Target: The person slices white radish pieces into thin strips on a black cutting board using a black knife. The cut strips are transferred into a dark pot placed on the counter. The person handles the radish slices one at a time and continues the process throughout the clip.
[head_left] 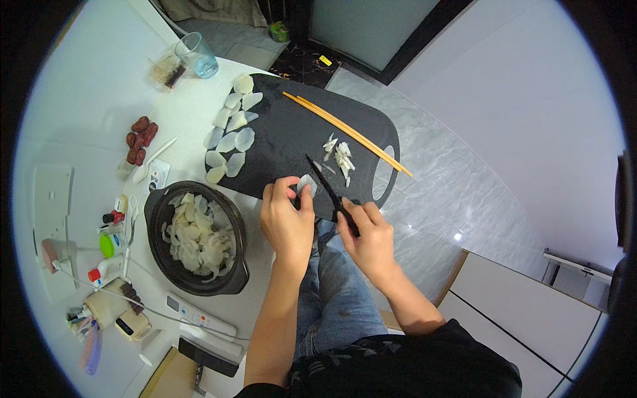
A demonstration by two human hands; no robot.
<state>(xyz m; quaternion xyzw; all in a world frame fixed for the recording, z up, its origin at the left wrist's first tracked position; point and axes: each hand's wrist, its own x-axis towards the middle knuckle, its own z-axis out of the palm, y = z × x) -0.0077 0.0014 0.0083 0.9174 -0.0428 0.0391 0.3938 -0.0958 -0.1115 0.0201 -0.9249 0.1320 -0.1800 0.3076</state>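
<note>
Between the thumb and fingers of my left hand (288, 219) is a thin pale vegetable slice (307, 184), held at the near edge of a black cutting board (288, 134). My right hand (368, 236) grips a black-bladed knife (326, 184) by its handle, the tip pointing away from me over the board. Just beyond the blade lie small cut strips (343, 158) in a loose pile. Flat translucent slices (236, 130) are spread along the board's left side. A pair of wooden chopsticks (348, 130) lies across the right side, their ends over the handle slot.
Left of my left hand, a black pot (242, 248) holds many pale slices. Red dates (141, 139), a white plastic spoon (154, 159), and a glass (199, 57) of water stand along the wall side. Nearer are a remote control (199, 313), a white cable (149, 311) and combs (91, 350).
</note>
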